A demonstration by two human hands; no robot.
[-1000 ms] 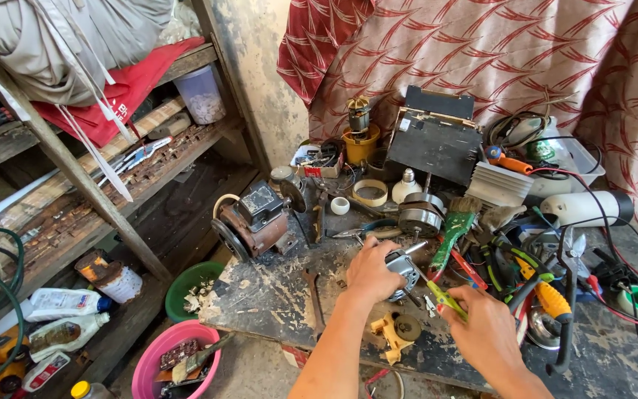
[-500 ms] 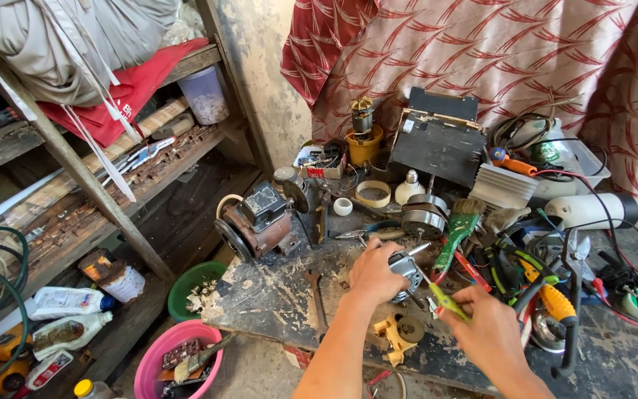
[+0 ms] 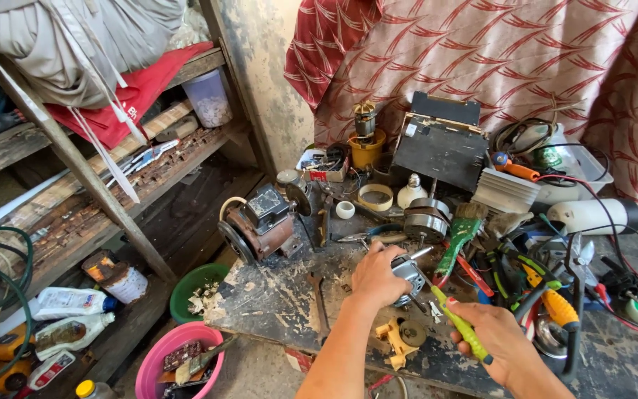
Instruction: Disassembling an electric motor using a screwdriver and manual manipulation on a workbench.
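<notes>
My left hand (image 3: 378, 275) grips a small grey electric motor (image 3: 407, 272) with a shaft sticking out, held just above the cluttered workbench (image 3: 275, 299). My right hand (image 3: 500, 343) holds a screwdriver with a yellow-green handle (image 3: 461, 325), its tip pointing up and left toward the motor. A yellow plastic part (image 3: 394, 340) and a dark round disc (image 3: 412, 332) lie on the bench just below the hands.
A rusty larger motor (image 3: 260, 222) stands left of my hands. A green-handled brush (image 3: 458, 236), pliers, wires, a black box (image 3: 441, 144) and a white bulb (image 3: 410, 191) crowd the back. Green (image 3: 197, 290) and pink (image 3: 179, 362) bowls sit below the left edge, beside wooden shelves.
My hands have stayed on the motor and screwdriver with only slight shifts. The view has drifted a little.
</notes>
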